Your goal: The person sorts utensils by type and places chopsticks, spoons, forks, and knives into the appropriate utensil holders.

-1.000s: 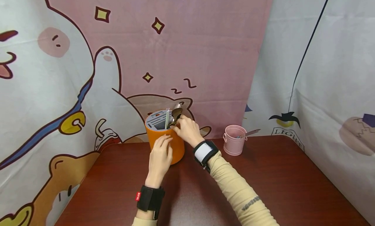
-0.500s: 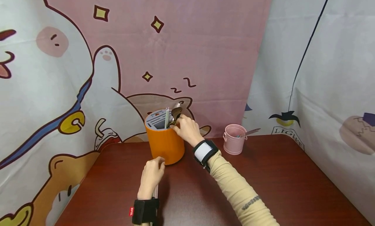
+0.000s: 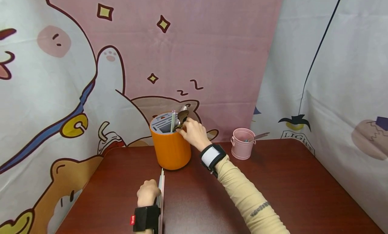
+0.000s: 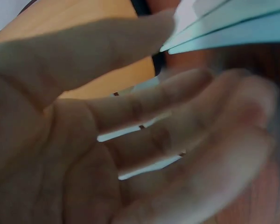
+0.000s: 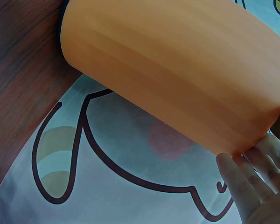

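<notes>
An orange utensil holder [image 3: 171, 153] with a grey slotted top stands at the back of the table. Pale chopsticks [image 3: 173, 121] and metal spoons [image 3: 183, 115] stick up from it. My right hand [image 3: 194, 133] grips it at the right side of the rim, close to the spoons; in the right wrist view several fingertips [image 5: 227, 163] touch its wall. Lower left, my left hand [image 3: 147, 192] is beside more pastel chopsticks [image 3: 162, 183] lying lengthwise on the table. In the left wrist view its fingers are spread and loosely bent, the thumb by the chopstick ends [image 4: 196, 35].
To the right of the holder stands a small pink bucket [image 3: 242, 144] with a metal utensil [image 3: 260, 136] leaning out of it. The dark red table [image 3: 266, 193] runs back to a cartoon-printed cloth [image 3: 224, 58].
My left hand has come away from the orange holder, down and left to the chopsticks on the table, uncovering them. My right hand has stayed at the holder's rim.
</notes>
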`<act>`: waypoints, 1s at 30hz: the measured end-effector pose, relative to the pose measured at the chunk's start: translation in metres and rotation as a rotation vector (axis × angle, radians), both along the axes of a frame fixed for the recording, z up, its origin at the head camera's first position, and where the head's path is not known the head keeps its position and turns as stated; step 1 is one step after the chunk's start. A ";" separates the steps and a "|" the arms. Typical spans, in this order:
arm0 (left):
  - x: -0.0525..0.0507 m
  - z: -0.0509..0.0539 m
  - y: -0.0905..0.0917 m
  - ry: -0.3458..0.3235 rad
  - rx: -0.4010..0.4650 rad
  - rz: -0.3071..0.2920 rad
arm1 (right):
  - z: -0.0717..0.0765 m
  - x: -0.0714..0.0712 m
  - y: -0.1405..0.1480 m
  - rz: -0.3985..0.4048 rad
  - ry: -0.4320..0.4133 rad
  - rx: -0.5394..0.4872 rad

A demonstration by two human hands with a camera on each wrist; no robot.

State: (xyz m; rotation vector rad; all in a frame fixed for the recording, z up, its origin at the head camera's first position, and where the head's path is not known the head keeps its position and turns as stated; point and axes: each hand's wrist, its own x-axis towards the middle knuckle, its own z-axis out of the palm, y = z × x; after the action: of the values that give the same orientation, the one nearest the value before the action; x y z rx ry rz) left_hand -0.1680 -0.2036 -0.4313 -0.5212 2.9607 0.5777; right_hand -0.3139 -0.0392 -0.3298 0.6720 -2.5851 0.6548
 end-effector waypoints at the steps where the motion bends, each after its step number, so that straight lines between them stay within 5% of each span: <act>1: 0.000 0.000 0.001 -0.019 0.000 0.000 | 0.000 0.000 0.000 -0.001 0.002 0.001; 22: -0.001 -0.003 -0.005 -0.142 0.043 0.004 | 0.000 -0.001 0.000 0.003 0.004 -0.005; 30: 0.000 -0.003 -0.007 -0.177 0.027 0.056 | 0.000 0.000 0.001 0.004 -0.002 -0.004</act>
State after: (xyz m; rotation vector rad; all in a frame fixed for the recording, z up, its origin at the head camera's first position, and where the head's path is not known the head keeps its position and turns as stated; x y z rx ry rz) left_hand -0.1679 -0.2101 -0.4344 -0.6202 2.7761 0.5454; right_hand -0.3142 -0.0386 -0.3299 0.6758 -2.5840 0.6615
